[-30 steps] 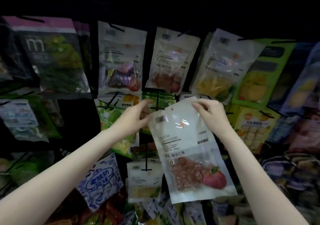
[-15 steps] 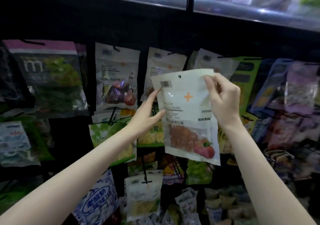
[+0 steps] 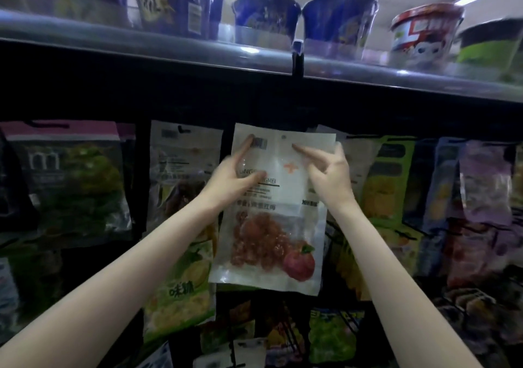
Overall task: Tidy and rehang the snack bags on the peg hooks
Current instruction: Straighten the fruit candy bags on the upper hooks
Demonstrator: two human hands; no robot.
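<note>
A white snack bag [image 3: 285, 186] with dried red fruit and a strawberry picture is held flat against the top row of the peg wall. My left hand [image 3: 235, 178] grips its left edge, index finger up by the barcode and thumb across the front. My right hand [image 3: 328, 169] holds the right edge, with its index finger pointing at the small hang hole near the top. The peg hook behind the bag is hidden.
More hanging bags flank it: a white one [image 3: 184, 169] to the left, a green and purple one [image 3: 70, 175] farther left, yellow-green ones [image 3: 390, 181] to the right. A green bag [image 3: 181, 288] hangs below. A shelf edge [image 3: 254, 65] overhead carries noodle cups [image 3: 336, 22].
Both hands have lifted the bag from the lower rows up to the top peg row. My right index finger now points at the hang hole.
</note>
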